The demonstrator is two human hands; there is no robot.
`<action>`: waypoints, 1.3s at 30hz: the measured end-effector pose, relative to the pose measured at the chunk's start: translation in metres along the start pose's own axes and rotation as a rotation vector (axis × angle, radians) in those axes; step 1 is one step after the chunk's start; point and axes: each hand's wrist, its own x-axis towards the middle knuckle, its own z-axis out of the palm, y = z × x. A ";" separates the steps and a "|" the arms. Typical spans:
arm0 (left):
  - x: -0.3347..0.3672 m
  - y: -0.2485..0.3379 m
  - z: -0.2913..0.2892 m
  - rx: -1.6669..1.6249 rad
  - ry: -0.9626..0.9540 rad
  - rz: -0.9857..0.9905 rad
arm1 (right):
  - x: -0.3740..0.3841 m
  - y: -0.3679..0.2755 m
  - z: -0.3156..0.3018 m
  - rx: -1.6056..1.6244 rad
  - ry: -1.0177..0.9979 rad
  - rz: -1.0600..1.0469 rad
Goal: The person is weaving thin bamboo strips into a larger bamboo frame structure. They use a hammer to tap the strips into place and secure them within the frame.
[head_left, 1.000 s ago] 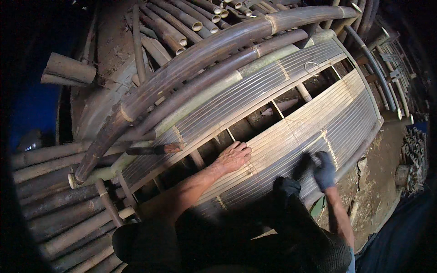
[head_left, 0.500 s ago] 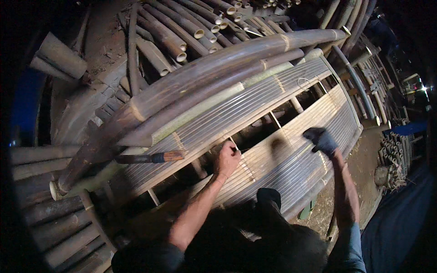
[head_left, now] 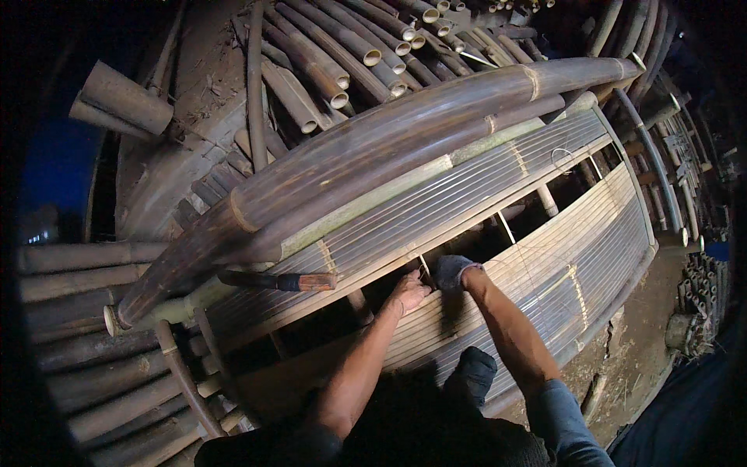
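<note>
Below me lies a long bamboo slat panel [head_left: 599,233], with dark and pale strips side by side and a dark gap along its middle. My bare left hand [head_left: 409,293] is closed at the gap's near edge, fingers bent beside a thin pale crosspiece [head_left: 424,266]. What its fingertips hold, if anything, is hidden. My right hand [head_left: 450,272], in a dark grey glove, hangs over the gap just right of the left one. Its fingers point down and are smeared. A hand tool with a worn wooden handle [head_left: 317,282] rests across the far strips, left of my hands.
A thick dark bamboo pole [head_left: 389,124] runs along the panel's far side. Cut bamboo tubes [head_left: 327,62] are piled beyond it, and more poles [head_left: 93,342] are stacked at left. A loop of thin strip [head_left: 562,159] lies at far right. My dark-clad knee [head_left: 473,370] is near the panel.
My right hand has swung left from over the near strips to the gap beside my left hand. The left hand stays at the same crosspiece. The whole view has shifted slightly.
</note>
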 end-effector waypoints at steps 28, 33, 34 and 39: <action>-0.040 0.039 -0.019 -0.214 0.159 -0.138 | -0.649 0.069 0.096 0.623 1.378 0.802; -0.044 0.033 -0.007 0.128 0.006 -0.120 | -0.823 0.105 0.191 0.061 0.727 1.907; -0.048 0.033 -0.001 0.200 -0.068 -0.137 | -0.824 0.109 0.198 0.028 0.589 1.960; -0.067 0.038 0.014 0.429 0.038 -0.159 | -0.567 0.086 0.170 -0.631 0.621 1.219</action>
